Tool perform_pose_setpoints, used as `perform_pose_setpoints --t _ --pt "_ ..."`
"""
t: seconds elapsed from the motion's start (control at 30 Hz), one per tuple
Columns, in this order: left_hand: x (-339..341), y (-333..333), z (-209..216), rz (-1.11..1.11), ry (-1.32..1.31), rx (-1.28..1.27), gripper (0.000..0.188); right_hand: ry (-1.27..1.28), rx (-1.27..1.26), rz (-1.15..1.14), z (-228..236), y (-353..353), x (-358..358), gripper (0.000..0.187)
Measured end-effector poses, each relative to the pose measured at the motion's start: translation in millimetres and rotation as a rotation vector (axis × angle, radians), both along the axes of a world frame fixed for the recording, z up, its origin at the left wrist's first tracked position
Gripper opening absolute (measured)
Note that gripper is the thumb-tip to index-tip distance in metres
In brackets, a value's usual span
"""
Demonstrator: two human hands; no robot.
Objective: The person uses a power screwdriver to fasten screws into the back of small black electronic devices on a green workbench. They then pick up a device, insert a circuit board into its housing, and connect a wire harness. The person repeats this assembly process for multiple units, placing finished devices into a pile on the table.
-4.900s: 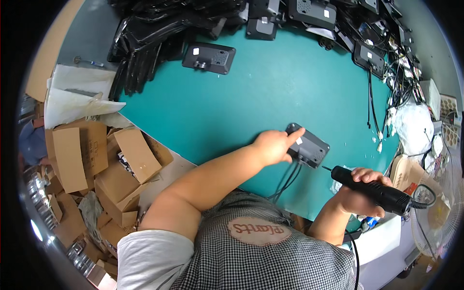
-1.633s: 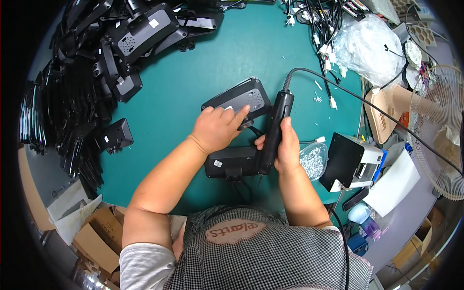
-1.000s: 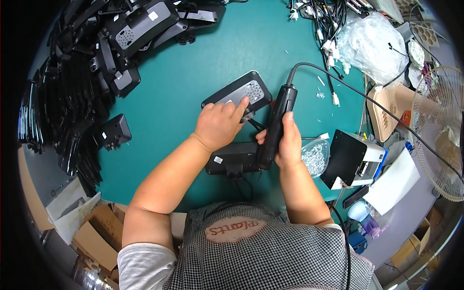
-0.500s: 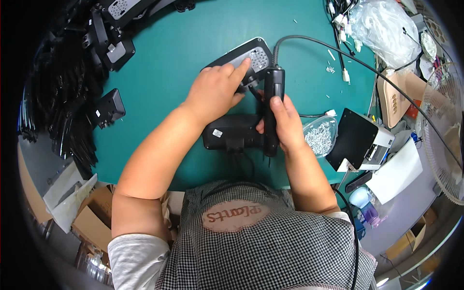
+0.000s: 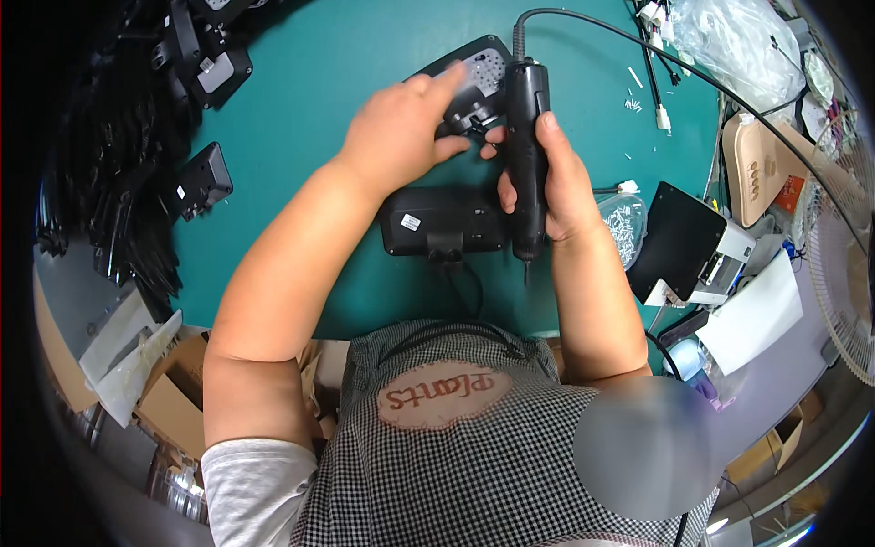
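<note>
My left hand [image 5: 401, 128] lies over a black device housing [image 5: 453, 117] with a grey perforated panel [image 5: 487, 73]. Its fingers reach across the top, blurred at the tips, and the thumb bends round near a small black bracket [image 5: 474, 114] on the near side. In my right hand [image 5: 567, 182] is a black electric screwdriver [image 5: 527, 155], its bit pointing toward me and its cable leaving from the far end. Some right fingertips show past the tool, close to the bracket. Nearer me, a second black housing [image 5: 447, 221] lies flat, a white label on it and a cable below.
A clear tray of small screws [image 5: 623, 228] sits right of my right forearm, beside a black-topped box [image 5: 674, 232]. Black cables and housings [image 5: 128, 182] pile at the left. Connector cables [image 5: 652, 73], a plastic bag [image 5: 738, 55] and a fan [image 5: 843, 237] stand right.
The screwdriver has moved away from me and slightly right, uncovering more of the near housing. The held housing has moved slightly away with my left hand. The whole view has shifted too.
</note>
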State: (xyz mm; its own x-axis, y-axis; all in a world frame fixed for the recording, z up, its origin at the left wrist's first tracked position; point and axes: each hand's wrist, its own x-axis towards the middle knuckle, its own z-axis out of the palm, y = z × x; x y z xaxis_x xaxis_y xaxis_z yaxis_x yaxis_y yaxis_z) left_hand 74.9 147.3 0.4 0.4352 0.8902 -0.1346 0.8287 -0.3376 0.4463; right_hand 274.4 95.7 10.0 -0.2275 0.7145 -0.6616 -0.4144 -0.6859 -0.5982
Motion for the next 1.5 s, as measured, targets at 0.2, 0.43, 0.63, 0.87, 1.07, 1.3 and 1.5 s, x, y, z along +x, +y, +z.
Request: perform_pose_setpoints --t 0.2,0.43,0.63,0.87,1.07,1.3,1.5 --pt "7.5 2.3 8.6 0.115 0.17 -0.134 0.094 -0.004 0.038 -0.026 -2.2 1.0 -0.2 0.061" --pt "8.6 12.6 22.7 0.119 0.26 -0.211 0.089 -0.086 0.111 0.001 2.4 6.3 0.4 0.06" --pt "17.2 18.7 27.3 0.182 0.305 -0.251 0.089 -0.187 0.082 0.154 5.8 7.2 1.4 0.053" --pt "24.9 37.9 38.8 0.085 0.459 -0.393 0.07 -0.208 0.131 0.086 5.8 9.6 -2.4 0.056" --pt "22.9 41.7 42.1 0.09 0.441 -0.445 0.065 -0.183 0.12 0.044 9.2 11.6 -2.3 0.06" --pt "22.7 42.8 41.7 0.068 0.439 -0.429 0.063 -0.155 0.07 0.006 10.4 15.8 -1.3 0.064" --pt "26.4 39.2 40.9 0.03 0.469 -0.409 0.062 -0.031 0.004 -0.09 9.9 14.8 -3.2 0.068"
